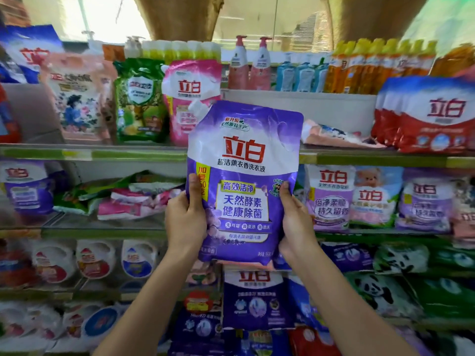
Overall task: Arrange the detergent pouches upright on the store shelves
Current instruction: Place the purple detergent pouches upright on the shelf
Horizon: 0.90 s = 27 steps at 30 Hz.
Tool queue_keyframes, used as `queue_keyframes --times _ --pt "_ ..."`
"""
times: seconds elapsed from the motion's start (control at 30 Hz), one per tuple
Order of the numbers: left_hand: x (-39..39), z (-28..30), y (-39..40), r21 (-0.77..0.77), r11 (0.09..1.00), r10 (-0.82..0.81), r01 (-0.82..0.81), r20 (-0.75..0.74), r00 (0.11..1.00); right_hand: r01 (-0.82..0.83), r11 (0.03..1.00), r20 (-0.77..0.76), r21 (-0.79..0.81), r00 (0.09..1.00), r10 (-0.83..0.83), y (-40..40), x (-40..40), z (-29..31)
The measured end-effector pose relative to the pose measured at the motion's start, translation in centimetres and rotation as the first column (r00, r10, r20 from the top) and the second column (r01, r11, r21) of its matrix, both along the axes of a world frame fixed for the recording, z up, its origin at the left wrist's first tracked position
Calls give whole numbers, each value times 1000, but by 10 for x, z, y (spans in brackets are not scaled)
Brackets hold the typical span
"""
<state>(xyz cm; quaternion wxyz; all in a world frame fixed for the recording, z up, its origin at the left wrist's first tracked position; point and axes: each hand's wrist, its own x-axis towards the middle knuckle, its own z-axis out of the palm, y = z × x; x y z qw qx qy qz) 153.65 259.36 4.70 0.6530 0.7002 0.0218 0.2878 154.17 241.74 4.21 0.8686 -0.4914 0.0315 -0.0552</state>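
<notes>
Before the store shelves (115,153), both forearms reach up and forward, holding a purple detergent pouch (244,181) upright in mid-air. Left hand (185,217) grips its lower left edge, thumb pressed on the front; right hand (295,222) clasps the lower right edge likewise. Pink and green pouches (133,199) lie flat on the middle shelf behind.

Purple pouch (244,181) hides both hands' fingers behind it; side pouches blurred

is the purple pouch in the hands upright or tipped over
Upright. The purple pouch is held with its spout corner on top and its print reading level, the left hand and right hand gripping its lower sides.
</notes>
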Motion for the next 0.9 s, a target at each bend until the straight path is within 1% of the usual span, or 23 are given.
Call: queue_keyframes --times 0.13,0.27,0.33,0.5,0.6,0.63,0.7,0.77,0.9 --pt "74 23 -48 35 998 42 -45 94 995 14 1000 68 0 998 -14 -46 68 23" --pt "148 59 -92 88 992 75 -93 188 979 -45 999 173 -1 984 44 -90 139 56" --pt "182 76 -112 98 992 58 -80 209 976 -41 998 212 -40 976 49 -109 172 72" --pt "261 108 -162 41 999 6 -16 236 972 7 998 290 -65 957 12 -156 249 108" --pt "297 119 -193 9 1000 -21 19 197 980 73 992 315 -104 948 -37 -188 286 118" --pt "305 118 -203 -20 998 -50 55 177 983 99 987 324 -124 944 -54 -198 293 118" --pt "318 109 -226 -94 982 -150 165 144 978 150 977 332 -154 939 -92 -220 305 114" --pt "327 95 -247 -117 964 -227 239 109 968 200 964 315 -177 939 -137 -240 312 104" --pt "343 76 -285 -197 926 -320 323 45 946 287 934 280 -213 934 -224 -269 325 86"
